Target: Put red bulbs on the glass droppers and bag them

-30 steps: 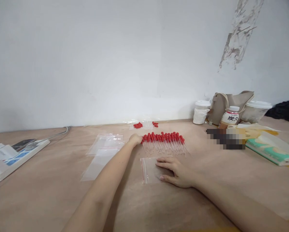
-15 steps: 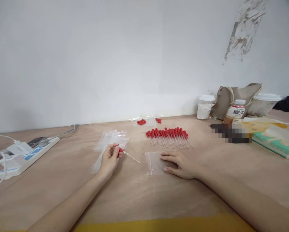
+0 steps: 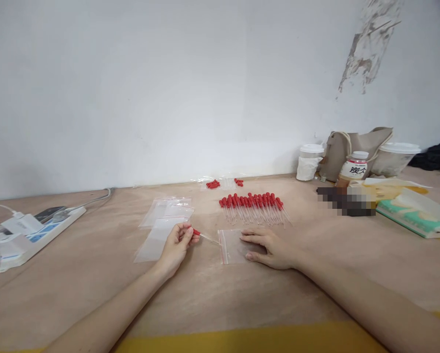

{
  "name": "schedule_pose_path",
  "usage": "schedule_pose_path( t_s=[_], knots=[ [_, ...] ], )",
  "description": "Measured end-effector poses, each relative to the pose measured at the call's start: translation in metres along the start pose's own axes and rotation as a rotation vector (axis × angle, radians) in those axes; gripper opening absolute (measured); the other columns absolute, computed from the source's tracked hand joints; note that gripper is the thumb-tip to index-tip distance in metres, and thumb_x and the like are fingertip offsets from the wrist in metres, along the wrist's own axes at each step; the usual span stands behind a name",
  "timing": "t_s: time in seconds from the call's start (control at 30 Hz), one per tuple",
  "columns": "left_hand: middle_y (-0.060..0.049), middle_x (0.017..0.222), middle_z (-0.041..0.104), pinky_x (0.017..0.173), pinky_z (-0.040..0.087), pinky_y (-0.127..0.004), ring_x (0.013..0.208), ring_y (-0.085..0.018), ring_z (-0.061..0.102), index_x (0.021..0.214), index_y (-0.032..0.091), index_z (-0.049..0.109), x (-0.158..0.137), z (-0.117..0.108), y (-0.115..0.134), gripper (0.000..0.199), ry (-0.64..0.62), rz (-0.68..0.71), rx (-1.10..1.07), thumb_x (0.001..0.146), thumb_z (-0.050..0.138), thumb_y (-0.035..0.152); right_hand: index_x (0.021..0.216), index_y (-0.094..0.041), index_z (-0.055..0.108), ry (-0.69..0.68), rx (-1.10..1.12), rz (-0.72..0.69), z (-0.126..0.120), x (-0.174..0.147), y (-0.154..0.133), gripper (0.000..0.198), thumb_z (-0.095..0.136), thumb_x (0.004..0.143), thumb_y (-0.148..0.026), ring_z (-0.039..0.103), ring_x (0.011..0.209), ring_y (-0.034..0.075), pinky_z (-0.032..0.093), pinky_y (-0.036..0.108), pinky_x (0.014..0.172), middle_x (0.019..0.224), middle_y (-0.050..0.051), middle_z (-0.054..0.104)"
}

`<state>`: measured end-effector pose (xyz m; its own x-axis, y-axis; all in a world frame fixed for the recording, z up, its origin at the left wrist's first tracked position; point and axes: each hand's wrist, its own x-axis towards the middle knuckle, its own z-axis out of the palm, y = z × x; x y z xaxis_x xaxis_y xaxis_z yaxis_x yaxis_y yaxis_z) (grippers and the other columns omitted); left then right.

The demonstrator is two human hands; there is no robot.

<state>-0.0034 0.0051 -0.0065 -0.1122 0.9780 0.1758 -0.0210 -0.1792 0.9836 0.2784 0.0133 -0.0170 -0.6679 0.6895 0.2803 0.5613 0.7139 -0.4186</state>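
My left hand (image 3: 179, 245) pinches a dropper (image 3: 205, 236) by its red rubber bulb. The clear thin tube points right, its tip at the zip edge of a clear zip bag (image 3: 230, 247); I cannot tell whether the tip is inside. Fingers spread, my right hand (image 3: 269, 249) lies flat on the right part of that bag, against the table. Behind them several more red-bulbed droppers (image 3: 254, 208) lie side by side in a row, bulbs toward the wall. Beside my left hand, more clear zip bags (image 3: 155, 238) lie overlapping.
Small red bulbs (image 3: 213, 184) rest on clear plastic by the wall. A white power strip (image 3: 39, 240) with chargers and cables is at left. At right stand a lidded cup (image 3: 309, 164), a bottle (image 3: 355, 169), a grey bag (image 3: 332, 159) and a green tissue pack (image 3: 413, 218).
My left hand has moved right with the dropper, bringing its tip to the bag's zip edge. My right hand stays on the bag. The whole view has shifted slightly.
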Motion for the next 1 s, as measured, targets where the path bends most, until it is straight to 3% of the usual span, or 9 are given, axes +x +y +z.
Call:
schedule_pose_path(
  t_s=[0.13,0.3,0.53,0.7,1.0],
  knots=[
    [-0.003,0.079,0.063,0.075,0.044,-0.03,0.077,-0.016,0.06,0.085,0.016,0.051,-0.009,0.006,0.005,0.031,-0.233,-0.007,0.174,0.067,0.063,0.039,0.121,-0.021,0.047,0.014,0.003,-0.013,0.001,0.001,0.0,0.054,0.045,0.077,-0.053,0.038,0.116,0.023,0.031,0.041,0.097,0.126,0.009,0.045],
    [-0.003,0.073,0.062,0.059,0.041,-0.024,0.064,-0.014,0.055,0.082,0.015,0.06,-0.013,0.014,0.008,0.023,-0.441,0.089,0.492,0.07,0.061,0.035,0.12,-0.02,0.048,0.034,0.011,-0.031,0.001,0.003,-0.004,0.055,0.047,0.076,-0.052,0.04,0.114,0.023,0.032,0.041,0.096,0.124,0.01,0.047],
    [-0.001,0.065,0.06,0.051,0.036,-0.021,0.052,-0.01,0.048,0.079,0.016,0.059,-0.01,0.031,-0.002,0.02,-0.361,0.117,0.428,0.066,0.065,0.029,0.121,-0.021,0.048,0.064,0.02,-0.075,0.003,0.005,-0.01,0.052,0.047,0.077,-0.05,0.043,0.112,0.023,0.034,0.04,0.094,0.122,0.009,0.048],
    [0.004,0.055,0.051,0.047,0.031,-0.019,0.048,-0.008,0.04,0.063,0.016,0.052,-0.012,0.04,-0.009,0.021,-0.33,0.182,0.46,0.064,0.066,0.031,0.121,-0.021,0.048,0.062,0.017,-0.092,0.007,0.008,-0.015,0.052,0.047,0.077,-0.049,0.042,0.112,0.023,0.034,0.04,0.094,0.122,0.009,0.049],
    [0.003,0.052,0.045,0.045,0.026,-0.02,0.048,-0.009,0.036,0.069,0.015,0.066,-0.013,0.027,-0.002,0.016,-0.37,0.208,0.639,0.065,0.064,0.031,0.121,-0.02,0.047,0.07,0.033,-0.067,-0.003,0.001,-0.005,0.055,0.053,0.074,-0.048,0.043,0.111,0.023,0.034,0.04,0.094,0.121,0.01,0.049]
  ],
)
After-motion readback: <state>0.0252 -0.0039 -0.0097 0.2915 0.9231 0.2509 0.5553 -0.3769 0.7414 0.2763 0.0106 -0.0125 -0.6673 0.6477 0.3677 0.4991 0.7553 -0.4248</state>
